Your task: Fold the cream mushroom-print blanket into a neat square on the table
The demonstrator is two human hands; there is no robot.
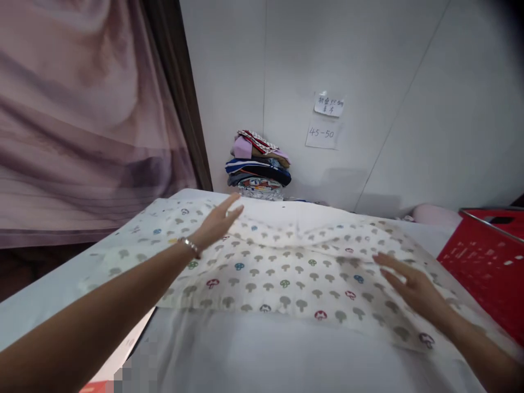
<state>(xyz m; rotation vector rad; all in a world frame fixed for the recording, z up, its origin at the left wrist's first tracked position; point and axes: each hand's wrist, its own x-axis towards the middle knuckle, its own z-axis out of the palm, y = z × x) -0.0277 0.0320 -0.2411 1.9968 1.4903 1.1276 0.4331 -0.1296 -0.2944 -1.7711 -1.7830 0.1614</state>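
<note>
Off-white cloth, printed with small grey mushrooms and a few blue, green and red ones, lies spread over the pale counter, directly under and between the person's two hands. From where I'm standing, its long axis runs left to right, square across the person's reach, with one long edge near and the other far. What counts is how the hands sit against that length: one toward each end, with most of the printed middle lying between them.

The left hand, a bracelet at its wrist, reaches farther, over the left part near the far edge. The right hand sits over the right part and is the closer of the two to the near right corner. Both are wide, fingers loose, and neither grips anything; whether the fingertips brush the fabric I can't tell.

A low, rumpled ridge runs crosswise through the far half, its left end just beside the left hand, its right end near the right fingers. Beyond, against the wall, stands a stack of folded cloths; a red basket sits to the right.
</note>
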